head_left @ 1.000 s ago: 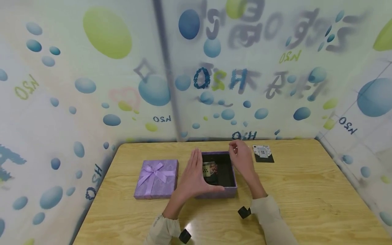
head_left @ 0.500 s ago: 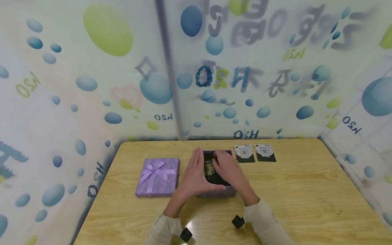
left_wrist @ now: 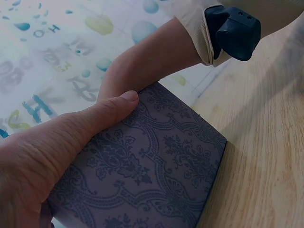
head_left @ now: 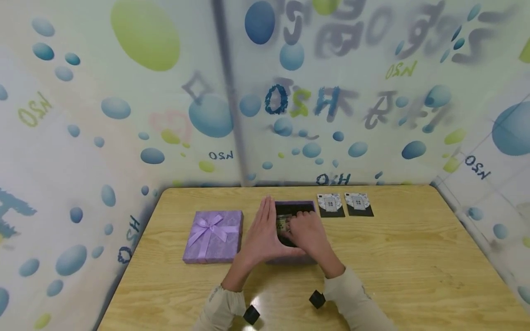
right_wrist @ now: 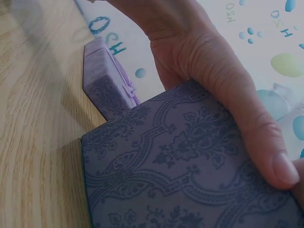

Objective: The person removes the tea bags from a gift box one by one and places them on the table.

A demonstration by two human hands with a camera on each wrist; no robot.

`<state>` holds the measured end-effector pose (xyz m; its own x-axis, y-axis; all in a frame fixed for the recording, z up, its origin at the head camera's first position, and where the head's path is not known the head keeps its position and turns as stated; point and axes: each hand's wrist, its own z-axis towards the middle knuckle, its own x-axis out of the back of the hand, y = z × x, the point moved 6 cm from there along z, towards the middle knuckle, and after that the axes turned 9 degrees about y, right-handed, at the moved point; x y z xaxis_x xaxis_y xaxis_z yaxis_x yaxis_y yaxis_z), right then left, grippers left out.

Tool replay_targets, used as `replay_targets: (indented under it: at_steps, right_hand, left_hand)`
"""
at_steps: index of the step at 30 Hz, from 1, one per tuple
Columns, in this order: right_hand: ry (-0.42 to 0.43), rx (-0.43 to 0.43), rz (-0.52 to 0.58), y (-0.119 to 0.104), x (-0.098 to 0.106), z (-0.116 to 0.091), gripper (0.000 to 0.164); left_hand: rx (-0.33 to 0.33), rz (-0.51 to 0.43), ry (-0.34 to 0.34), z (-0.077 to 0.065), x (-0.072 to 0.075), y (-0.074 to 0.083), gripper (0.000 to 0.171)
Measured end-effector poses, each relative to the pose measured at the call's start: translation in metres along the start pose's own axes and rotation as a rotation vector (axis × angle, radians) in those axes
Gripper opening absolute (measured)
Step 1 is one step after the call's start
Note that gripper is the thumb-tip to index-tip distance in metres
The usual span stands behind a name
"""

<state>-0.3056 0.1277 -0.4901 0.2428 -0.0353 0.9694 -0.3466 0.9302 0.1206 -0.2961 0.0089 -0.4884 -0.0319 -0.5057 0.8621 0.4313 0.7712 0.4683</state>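
My left hand (head_left: 262, 236) lies along the near left corner of an open purple box (head_left: 291, 259), fingers straight along its left side. Its thumb (left_wrist: 102, 115) runs along the front rim; the patterned front wall fills the left wrist view. My right hand (head_left: 309, 231) reaches over the right side into the dark interior with bent fingers, right at a small printed packet (head_left: 282, 223). Those fingertips are largely hidden, so I cannot tell whether they pinch the packet.
Left of the box lies a purple lid with a ribbon bow (head_left: 212, 235). Two flat black-and-white square packets (head_left: 331, 205) lie side by side behind it to the right. A printed curtain (head_left: 352, 115) borders the far edge of the wooden table (head_left: 414, 257).
My right hand has moved from beyond the box's right rear corner left and down into the box. Two square packets now show where one was visible. The left hand stays in place.
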Motion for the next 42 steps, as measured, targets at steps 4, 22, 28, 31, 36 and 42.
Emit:
replay_targets:
  at_steps: [4,22,28,31,36,42]
  right_hand:
    - [0.002,0.004,0.000,-0.0002,-0.0006,0.0013,0.050]
    - [0.040,-0.058,0.167,0.0018,0.0023,0.0059,0.032]
    - [0.012,-0.057,0.186,0.0029,-0.0011,0.0053,0.039]
    - [-0.029,-0.047,0.123,0.0020,-0.0028,0.0042,0.045]
    - [-0.115,-0.047,0.049,0.0014,-0.0048,0.0049,0.054]
    - [-0.049,-0.056,0.084,0.0046,-0.0005,0.0079,0.051]
  left_hand:
    - [0.005,-0.004,0.006,-0.0004,0.0000,-0.0006,0.158]
    - [0.018,-0.041,0.009,-0.0024,0.0001,-0.0010,0.157]
    - [0.024,-0.035,0.006,-0.0022,-0.0005,-0.0014,0.157]
    - [0.023,-0.030,0.007,-0.0014,-0.0014,-0.0019,0.157]
    - [0.011,-0.039,0.016,-0.0001,-0.0014,-0.0010,0.157]
    - [0.006,-0.022,0.013,0.0027,-0.0001,0.0001,0.158]
